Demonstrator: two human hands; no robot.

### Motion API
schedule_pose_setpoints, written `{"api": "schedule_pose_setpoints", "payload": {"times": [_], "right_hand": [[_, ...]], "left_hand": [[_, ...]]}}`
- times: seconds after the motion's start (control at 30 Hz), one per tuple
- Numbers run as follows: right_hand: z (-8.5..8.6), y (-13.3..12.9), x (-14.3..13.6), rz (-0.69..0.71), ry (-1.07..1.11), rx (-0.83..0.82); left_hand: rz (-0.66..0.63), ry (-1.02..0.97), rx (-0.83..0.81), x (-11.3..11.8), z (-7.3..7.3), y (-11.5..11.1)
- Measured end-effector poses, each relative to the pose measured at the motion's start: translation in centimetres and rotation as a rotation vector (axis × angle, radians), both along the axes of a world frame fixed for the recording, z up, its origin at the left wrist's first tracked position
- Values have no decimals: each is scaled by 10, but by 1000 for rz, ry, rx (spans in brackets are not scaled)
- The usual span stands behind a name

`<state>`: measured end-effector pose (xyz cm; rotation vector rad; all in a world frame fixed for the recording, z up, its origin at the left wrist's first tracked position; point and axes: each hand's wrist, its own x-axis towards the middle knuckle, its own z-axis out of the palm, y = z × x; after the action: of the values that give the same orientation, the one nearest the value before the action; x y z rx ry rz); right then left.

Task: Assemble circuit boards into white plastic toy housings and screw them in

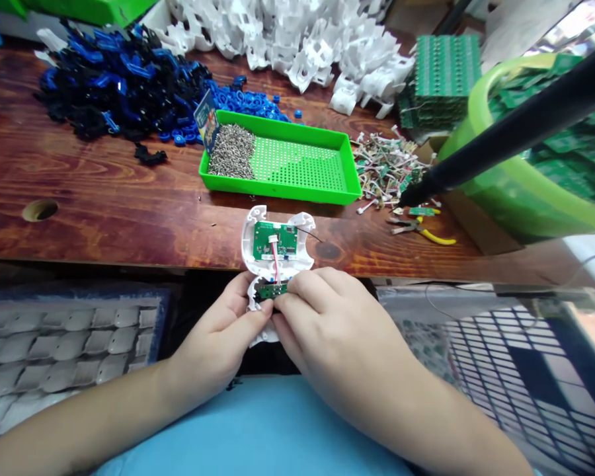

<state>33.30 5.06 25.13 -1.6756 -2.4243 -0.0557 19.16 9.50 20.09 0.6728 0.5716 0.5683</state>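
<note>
At the bench's front edge lies a white plastic shell (246,248) with a green circuit board (262,238) set in it. A red and white cable (274,258) runs from its white plug down to a smaller green circuit board (265,291). That smaller board sits in a second white shell piece (252,296), held by my left hand (218,334) with the thumb along its near side. My right hand (337,317) is closed, its fingertips pinching the right end of the smaller board. Those fingers partly hide the board and the shell.
A green tray (287,193) of small screws stands behind the shells. Blue and black parts (123,79), white shells (297,39) and wired boards (387,165) are heaped around it. Yellow-handled pliers (434,237) lie right, beside a green basket (476,125) under a black pole (515,125).
</note>
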Motion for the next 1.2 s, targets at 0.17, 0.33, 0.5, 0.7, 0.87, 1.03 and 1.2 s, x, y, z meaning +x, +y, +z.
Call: {"api": "schedule_pose_setpoints", "payload": {"times": [0.17,0.33,0.5,0.7,0.87,1.03,1.2], "right_hand": [[-2,1,-3,-3,-16,-13],[-2,-7,5,-55,281,66],[-12,-22,17,-379,1024,-70],[-23,-23,10,-428,1240,-252],[-19,-20,9,-444,1258,-291],[-19,-20,8,-446,1297,-305],[-23,-18,4,-467,1352,-249]], "left_hand": [[23,105,56,1,-2,1],[65,82,149,-2,-1,1],[72,29,180,-4,-4,-1],[27,163,459,-5,-8,0],[-54,249,638,-9,-8,-1],[-67,272,782,-11,-11,-1],[-104,378,905,-13,-12,1]]}}
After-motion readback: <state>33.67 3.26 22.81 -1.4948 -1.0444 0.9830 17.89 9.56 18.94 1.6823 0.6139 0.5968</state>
